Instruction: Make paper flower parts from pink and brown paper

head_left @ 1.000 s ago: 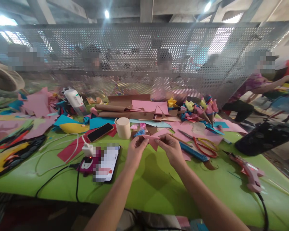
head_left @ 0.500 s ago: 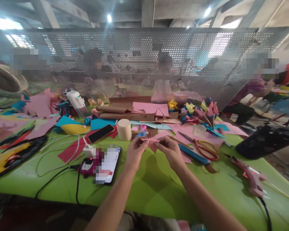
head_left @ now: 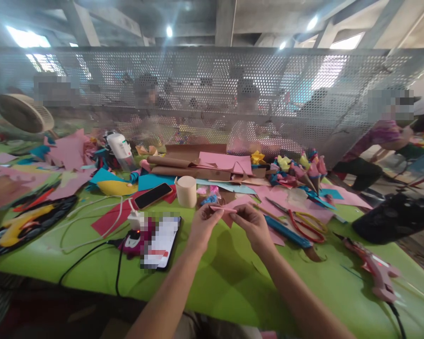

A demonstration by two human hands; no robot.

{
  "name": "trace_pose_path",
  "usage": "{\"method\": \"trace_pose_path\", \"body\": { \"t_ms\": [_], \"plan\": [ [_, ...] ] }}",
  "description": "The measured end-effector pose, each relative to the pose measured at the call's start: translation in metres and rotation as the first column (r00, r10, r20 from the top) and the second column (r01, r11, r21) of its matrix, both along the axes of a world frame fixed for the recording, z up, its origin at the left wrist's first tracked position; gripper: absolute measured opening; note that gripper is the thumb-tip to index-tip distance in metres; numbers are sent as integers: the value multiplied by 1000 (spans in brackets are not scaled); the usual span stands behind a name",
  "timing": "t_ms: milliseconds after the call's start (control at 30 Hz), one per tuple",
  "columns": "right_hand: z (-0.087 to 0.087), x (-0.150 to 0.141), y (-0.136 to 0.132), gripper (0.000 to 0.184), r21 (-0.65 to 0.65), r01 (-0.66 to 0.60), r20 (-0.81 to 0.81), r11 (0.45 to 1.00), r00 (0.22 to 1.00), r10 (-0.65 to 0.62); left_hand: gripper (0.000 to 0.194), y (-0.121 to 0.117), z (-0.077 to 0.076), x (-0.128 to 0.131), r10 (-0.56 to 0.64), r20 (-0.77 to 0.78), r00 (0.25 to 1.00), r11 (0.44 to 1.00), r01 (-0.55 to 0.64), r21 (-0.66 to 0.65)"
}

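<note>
Both of my hands meet over the middle of the green table (head_left: pixel 215 278). My left hand (head_left: pixel 202 226) and my right hand (head_left: pixel 254 225) each pinch one end of a small pink paper piece (head_left: pixel 223 209), which is folded nearly flat between them. The fingers of both hands are closed on it. Just behind the paper lie pink paper sheets (head_left: pixel 297 200) and a small beige cup (head_left: pixel 186 191).
A phone (head_left: pixel 160 241) on a charger cable lies left of my hands, a second phone (head_left: pixel 152 195) behind it. Scissors (head_left: pixel 302 220), a blue pen (head_left: pixel 286 231) and a pink glue gun (head_left: pixel 374 268) lie to the right. Paper scraps, cones (head_left: pixel 300 172) and a perforated screen (head_left: pixel 212 89) fill the back.
The pink paper went from an open triangle hanging between my fingers to a flat folded strip. My view has shifted slightly; another person's hand shows at the far left.
</note>
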State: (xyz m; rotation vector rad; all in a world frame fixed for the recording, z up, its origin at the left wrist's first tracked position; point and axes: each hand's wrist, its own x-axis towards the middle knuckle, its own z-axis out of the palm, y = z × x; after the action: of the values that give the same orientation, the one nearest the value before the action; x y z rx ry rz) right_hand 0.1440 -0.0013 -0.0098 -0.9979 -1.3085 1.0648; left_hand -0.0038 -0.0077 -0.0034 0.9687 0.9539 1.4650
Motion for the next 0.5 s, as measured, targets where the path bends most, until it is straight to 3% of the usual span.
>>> {"method": "trace_pose_path", "body": {
  "t_ms": [500],
  "plan": [
    [3, -2, -3, 28, -11, -22, -20, 1000, 1000, 21, 25, -1, 2, 1, 9, -4, 1000, 1000, -9, -7]
  ]
}}
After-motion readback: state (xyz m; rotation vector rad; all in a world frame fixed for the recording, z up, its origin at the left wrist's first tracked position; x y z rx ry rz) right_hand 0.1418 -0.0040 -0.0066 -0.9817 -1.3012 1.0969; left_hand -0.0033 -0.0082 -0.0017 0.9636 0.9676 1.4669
